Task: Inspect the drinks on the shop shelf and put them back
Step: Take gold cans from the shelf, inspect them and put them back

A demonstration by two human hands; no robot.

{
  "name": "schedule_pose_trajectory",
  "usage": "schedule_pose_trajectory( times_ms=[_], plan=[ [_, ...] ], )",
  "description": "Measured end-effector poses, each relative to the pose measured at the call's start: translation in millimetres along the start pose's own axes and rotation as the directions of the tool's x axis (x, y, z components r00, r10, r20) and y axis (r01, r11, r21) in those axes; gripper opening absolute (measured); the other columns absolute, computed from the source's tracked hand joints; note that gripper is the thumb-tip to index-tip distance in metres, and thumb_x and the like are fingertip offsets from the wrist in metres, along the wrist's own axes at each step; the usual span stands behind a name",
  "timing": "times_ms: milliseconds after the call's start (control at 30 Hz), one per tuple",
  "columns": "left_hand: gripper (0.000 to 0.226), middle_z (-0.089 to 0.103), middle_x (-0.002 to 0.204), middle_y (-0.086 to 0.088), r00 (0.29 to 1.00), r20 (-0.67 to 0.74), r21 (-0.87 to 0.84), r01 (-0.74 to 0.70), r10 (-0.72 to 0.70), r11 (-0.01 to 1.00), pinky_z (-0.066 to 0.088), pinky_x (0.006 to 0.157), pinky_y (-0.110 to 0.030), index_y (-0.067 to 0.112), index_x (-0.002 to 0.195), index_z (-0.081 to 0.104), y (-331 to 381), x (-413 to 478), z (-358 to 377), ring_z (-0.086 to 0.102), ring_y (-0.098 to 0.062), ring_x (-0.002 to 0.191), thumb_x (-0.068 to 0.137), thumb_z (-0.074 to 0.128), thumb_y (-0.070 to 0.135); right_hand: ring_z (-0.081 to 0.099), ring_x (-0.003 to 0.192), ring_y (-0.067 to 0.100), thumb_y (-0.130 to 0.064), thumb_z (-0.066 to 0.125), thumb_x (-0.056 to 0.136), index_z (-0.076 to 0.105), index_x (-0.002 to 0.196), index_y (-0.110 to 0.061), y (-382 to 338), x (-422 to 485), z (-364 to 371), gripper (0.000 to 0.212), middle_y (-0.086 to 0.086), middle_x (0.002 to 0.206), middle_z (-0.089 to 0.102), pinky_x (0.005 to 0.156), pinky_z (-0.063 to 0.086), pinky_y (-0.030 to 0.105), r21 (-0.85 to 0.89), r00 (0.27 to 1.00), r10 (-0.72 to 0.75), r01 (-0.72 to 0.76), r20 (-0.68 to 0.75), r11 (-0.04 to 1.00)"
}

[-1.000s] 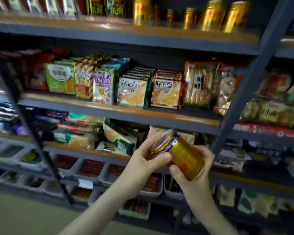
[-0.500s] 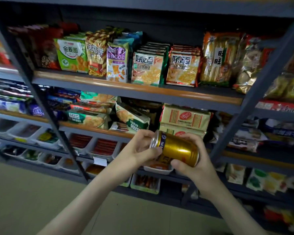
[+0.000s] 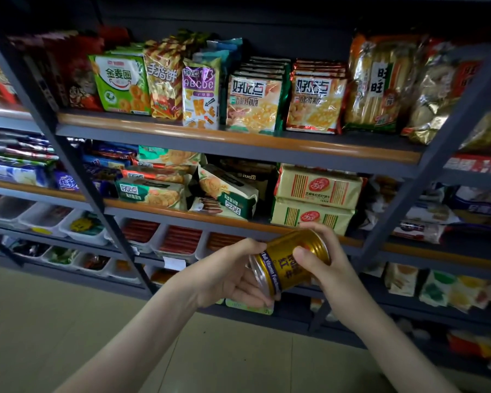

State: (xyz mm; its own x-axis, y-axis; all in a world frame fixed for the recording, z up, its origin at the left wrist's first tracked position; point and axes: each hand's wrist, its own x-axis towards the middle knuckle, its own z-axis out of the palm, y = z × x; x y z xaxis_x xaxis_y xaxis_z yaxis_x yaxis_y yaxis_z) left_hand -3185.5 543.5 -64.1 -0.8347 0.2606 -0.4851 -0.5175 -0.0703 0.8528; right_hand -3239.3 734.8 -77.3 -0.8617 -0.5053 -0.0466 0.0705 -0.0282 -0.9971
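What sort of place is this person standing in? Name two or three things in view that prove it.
Most likely a small shop. Metal shelves hold rows of packaged snacks, trays of goods sit lower down, and both hands hold a gold can taken for inspection.

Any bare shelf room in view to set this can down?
Barely. Only the bare front lip of the upper snack shelf, before the packets. The shelf below is packed to its edge. Both hands hold the can.

Far-right packets (image 3: 465,290) — blurred, unreadable
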Motion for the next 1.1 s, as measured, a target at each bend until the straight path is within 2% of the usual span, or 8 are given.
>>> schedule_pose_trajectory(
  times_ms=[233, 367, 500, 633, 733, 800, 1000, 1100],
  plan=[
    [0.068, 0.073, 0.097, -0.014, 0.989, 0.110, 0.024, -0.102, 0.099, 0.994, 0.057, 0.073, -0.028, 0.009, 0.106, 0.065, -14.7, 6.6, 11.0, 0.070, -0.022, 0.085, 0.065, 0.072, 0.063, 0.068, 0.095, 0.024, -0.031, 0.060, 0.083, 0.057, 0.126, -0.006, 0.8, 4.2, -7.8, 0.050, 0.013, 0.107, 0.069, 0.070, 0.057, 0.031, 0.421, 0.978, 0.199, -0.209, 0.069, 0.883],
    [0.055, 0.072, 0.106, -0.004, 0.981, -0.031, 0.011, -0.190, 0.190, 0.982, 0.057, 0.080, -0.031, 0.011, 0.119, 0.056, -18.3, 9.2, 23.1, 0.069, -0.020, 0.100, 0.073, 0.076, 0.034, 0.069, 0.093, 0.027, -0.028, 0.062, 0.084, 0.059, 0.126, -0.005, 2.4, 3.8, -9.2, 0.048, 0.017, 0.107, 0.069, 0.072, 0.057, 0.034, 0.541, 0.966, 0.223, -0.260, 0.135, 0.800],
    [0.075, 0.069, 0.109, -0.012, 0.938, -0.186, 0.199, -0.254, 0.291, 0.947, 0.057, 0.085, -0.046, 0.010, 0.113, 0.056, -19.4, 8.9, 25.6, 0.069, -0.024, 0.098, 0.056, 0.079, 0.052, 0.066, 0.100, 0.032, -0.033, 0.089, 0.059, 0.069, 0.116, -0.007, 8.0, 6.4, -10.3, 0.066, 0.020, 0.114, 0.066, 0.079, 0.057, 0.039, 0.593, 0.965, 0.204, -0.261, 0.162, 0.762],
    [0.070, 0.069, 0.091, -0.005, 0.867, -0.328, 0.460, -0.202, 0.377, 0.865, 0.058, 0.075, -0.043, 0.012, 0.099, 0.056, -14.7, 3.8, 32.8, 0.069, -0.016, 0.080, 0.059, 0.079, 0.065, 0.069, 0.096, 0.031, -0.030, 0.063, 0.082, 0.073, 0.106, -0.007, 2.6, 5.3, -2.3, 0.035, 0.020, 0.112, 0.068, 0.082, 0.058, 0.039, 0.641, 0.953, 0.274, -0.290, 0.128, 0.711],
    [0.048, 0.065, 0.081, 0.005, 0.828, -0.372, 0.546, -0.170, 0.419, 0.820, 0.050, 0.056, -0.015, 0.018, 0.093, 0.053, -11.3, 1.1, 40.3, 0.062, 0.005, 0.063, 0.068, 0.073, 0.054, 0.070, 0.090, 0.029, -0.030, 0.057, 0.084, 0.066, 0.112, -0.006, 0.6, 4.7, 3.3, 0.038, 0.018, 0.106, 0.070, 0.078, 0.058, 0.037, 0.642, 0.938, 0.331, -0.318, 0.105, 0.698],
    [0.041, 0.059, 0.074, 0.010, 0.804, -0.358, 0.634, -0.163, 0.474, 0.756, 0.040, 0.050, -0.010, 0.023, 0.088, 0.049, -11.9, -0.5, 42.7, 0.056, 0.011, 0.058, 0.072, 0.074, 0.052, 0.070, 0.087, 0.029, -0.032, 0.059, 0.083, 0.072, 0.104, -0.006, -0.1, 3.7, 4.4, 0.036, 0.018, 0.103, 0.071, 0.078, 0.056, 0.038, 0.626, 0.927, 0.358, -0.345, 0.110, 0.699],
    [0.047, 0.062, 0.086, 0.011, 0.784, -0.240, 0.775, -0.200, 0.573, 0.599, 0.050, 0.062, -0.019, 0.032, 0.089, 0.037, -20.7, 1.1, 40.2, 0.062, -0.003, 0.074, 0.073, 0.079, 0.047, 0.068, 0.100, 0.033, -0.032, 0.067, 0.077, 0.061, 0.120, -0.016, -5.1, 3.5, -2.3, 0.046, 0.015, 0.114, 0.070, 0.080, 0.055, 0.045, 0.524, 0.942, 0.314, -0.330, 0.123, 0.785],
    [0.046, 0.064, 0.094, 0.012, 0.823, -0.130, 0.775, -0.264, 0.553, 0.575, 0.053, 0.070, -0.020, 0.027, 0.102, 0.041, -16.7, -0.2, 33.9, 0.063, -0.001, 0.080, 0.077, 0.078, 0.040, 0.066, 0.107, 0.029, -0.043, 0.088, 0.055, 0.059, 0.125, -0.018, -10.1, 8.1, -10.1, 0.079, 0.010, 0.118, 0.068, 0.080, 0.057, 0.041, 0.360, 0.971, 0.201, -0.236, 0.131, 0.903]
  ],
)
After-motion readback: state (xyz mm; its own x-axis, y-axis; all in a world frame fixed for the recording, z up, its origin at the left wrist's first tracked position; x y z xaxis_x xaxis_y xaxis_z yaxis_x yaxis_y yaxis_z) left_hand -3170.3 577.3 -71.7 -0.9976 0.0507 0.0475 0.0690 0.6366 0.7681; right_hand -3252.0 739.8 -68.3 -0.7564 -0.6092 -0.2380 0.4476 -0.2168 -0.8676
